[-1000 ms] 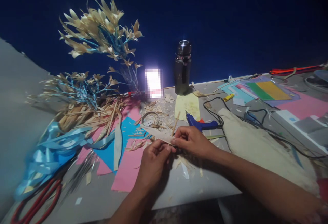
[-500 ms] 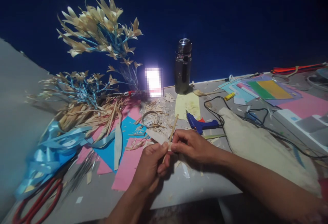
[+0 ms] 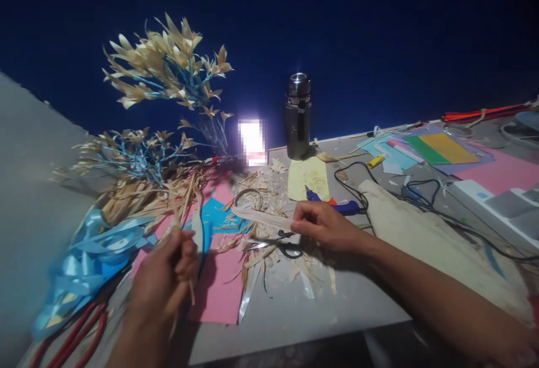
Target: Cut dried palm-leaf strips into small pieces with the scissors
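Note:
My right hand point(image 3: 326, 226) pinches the end of a pale, flat dried-husk strip point(image 3: 263, 216), which stretches left over the scraps. My left hand point(image 3: 166, 270) is closed at the left, over the edge of a pink sheet point(image 3: 221, 295), with a thin strip of dried husk point(image 3: 192, 292) poking out below its fingers. Between the hands, small scissors point(image 3: 290, 251) with black handles lie on the husk shavings, blades toward the left. A roll of tape point(image 3: 248, 194) sits just behind the pale strip. The blue glue gun point(image 3: 347, 207) is partly hidden by my right hand.
Husk flowers on blue stems point(image 3: 160, 65) stand at the back left, by a bright light point(image 3: 252, 141) and a dark flask point(image 3: 298, 118). Blue ribbon point(image 3: 84, 278) and red-handled scissors point(image 3: 80, 334) lie left. A cream cloth point(image 3: 425, 239), black cord and power strip point(image 3: 492, 211) lie right.
My hands were together at a thin strip and the pale husk. Now they are apart: the left has moved left with the thin strip, the right keeps the pale husk. The small scissors are uncovered.

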Demonstrator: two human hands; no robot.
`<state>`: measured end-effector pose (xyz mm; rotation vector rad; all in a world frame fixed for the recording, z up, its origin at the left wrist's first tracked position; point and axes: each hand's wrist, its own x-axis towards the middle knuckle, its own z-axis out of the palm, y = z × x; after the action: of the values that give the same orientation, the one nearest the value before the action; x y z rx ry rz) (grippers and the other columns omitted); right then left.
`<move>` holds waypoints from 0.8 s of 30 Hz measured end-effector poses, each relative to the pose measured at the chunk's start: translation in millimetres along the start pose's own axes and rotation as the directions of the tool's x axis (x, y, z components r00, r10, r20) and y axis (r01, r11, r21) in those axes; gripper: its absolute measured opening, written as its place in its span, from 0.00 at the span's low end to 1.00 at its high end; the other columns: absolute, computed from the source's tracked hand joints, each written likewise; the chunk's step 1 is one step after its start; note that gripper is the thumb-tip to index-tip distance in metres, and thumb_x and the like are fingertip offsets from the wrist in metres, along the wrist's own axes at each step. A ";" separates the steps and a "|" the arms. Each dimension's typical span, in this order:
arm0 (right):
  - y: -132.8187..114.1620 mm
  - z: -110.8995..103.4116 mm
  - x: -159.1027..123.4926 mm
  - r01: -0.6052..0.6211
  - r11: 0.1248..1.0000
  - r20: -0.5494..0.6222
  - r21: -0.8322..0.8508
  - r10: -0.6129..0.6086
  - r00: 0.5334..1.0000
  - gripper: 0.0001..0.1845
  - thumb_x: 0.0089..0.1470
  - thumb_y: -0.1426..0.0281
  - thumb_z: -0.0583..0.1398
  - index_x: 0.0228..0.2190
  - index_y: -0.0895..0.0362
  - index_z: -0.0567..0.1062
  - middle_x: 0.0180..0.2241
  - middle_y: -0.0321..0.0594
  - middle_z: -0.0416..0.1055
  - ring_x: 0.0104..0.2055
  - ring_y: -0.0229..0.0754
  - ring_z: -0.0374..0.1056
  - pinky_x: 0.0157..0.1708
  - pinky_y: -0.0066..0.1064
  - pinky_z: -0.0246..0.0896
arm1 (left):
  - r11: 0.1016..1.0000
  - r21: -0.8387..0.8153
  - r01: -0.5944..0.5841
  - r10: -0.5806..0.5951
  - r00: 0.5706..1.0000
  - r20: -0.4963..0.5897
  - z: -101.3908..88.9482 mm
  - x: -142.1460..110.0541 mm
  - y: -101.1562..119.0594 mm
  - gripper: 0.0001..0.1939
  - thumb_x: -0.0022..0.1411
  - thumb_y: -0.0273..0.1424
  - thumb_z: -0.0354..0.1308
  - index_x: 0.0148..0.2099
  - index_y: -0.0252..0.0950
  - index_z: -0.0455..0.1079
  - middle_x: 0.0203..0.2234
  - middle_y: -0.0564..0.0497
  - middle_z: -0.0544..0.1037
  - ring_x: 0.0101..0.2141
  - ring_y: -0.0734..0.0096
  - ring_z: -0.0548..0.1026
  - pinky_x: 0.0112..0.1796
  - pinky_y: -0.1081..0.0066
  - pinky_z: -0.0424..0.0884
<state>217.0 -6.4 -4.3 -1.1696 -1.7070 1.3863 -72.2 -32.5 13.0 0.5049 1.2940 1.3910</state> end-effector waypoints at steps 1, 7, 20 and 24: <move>1.2 1.0 0.3 0.005 0.999 0.002 0.046 -0.005 1.000 0.08 0.54 0.66 0.61 0.27 0.57 0.71 0.24 0.34 0.65 0.27 0.37 0.60 0.27 0.28 0.50 | 0.996 0.089 -0.001 0.001 1.000 0.005 2.5 -3.2 -7.3 0.07 0.57 0.30 0.66 0.31 0.30 0.75 0.16 0.56 0.69 0.13 0.85 0.58 0.14 0.84 0.53; 11.7 18.8 -0.4 -0.012 0.989 0.100 0.147 -0.003 0.995 0.15 0.52 0.60 0.65 0.27 0.58 0.71 0.23 0.33 0.64 0.25 0.36 0.58 0.26 0.27 0.50 | 0.977 0.150 0.151 -0.203 0.877 0.435 50.2 -37.0 -71.0 0.20 0.54 0.44 0.69 0.29 0.30 0.73 0.19 0.54 0.69 0.18 0.82 0.59 0.19 0.79 0.55; 5.5 11.1 0.9 -0.043 0.998 0.171 0.052 0.033 0.985 0.12 0.53 0.63 0.64 0.26 0.58 0.70 0.22 0.32 0.63 0.25 0.34 0.57 0.24 0.25 0.49 | 0.944 0.197 0.264 -0.314 0.900 0.302 51.4 -28.7 -63.8 0.26 0.42 0.47 0.74 0.19 0.29 0.70 0.07 0.58 0.61 0.11 0.88 0.52 0.14 0.82 0.45; 6.7 1.8 3.0 -0.064 0.994 0.144 0.086 0.051 0.988 0.12 0.52 0.64 0.64 0.26 0.58 0.69 0.22 0.32 0.63 0.24 0.34 0.57 0.23 0.25 0.48 | 0.965 0.056 0.257 -0.264 0.942 0.207 18.1 -8.3 -16.4 0.18 0.47 0.36 0.73 0.21 0.31 0.69 0.11 0.60 0.61 0.12 0.88 0.51 0.13 0.85 0.47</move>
<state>215.8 -4.0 -11.4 -1.1012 -1.6994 1.5987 -47.4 -36.0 7.0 0.4695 1.1607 1.0690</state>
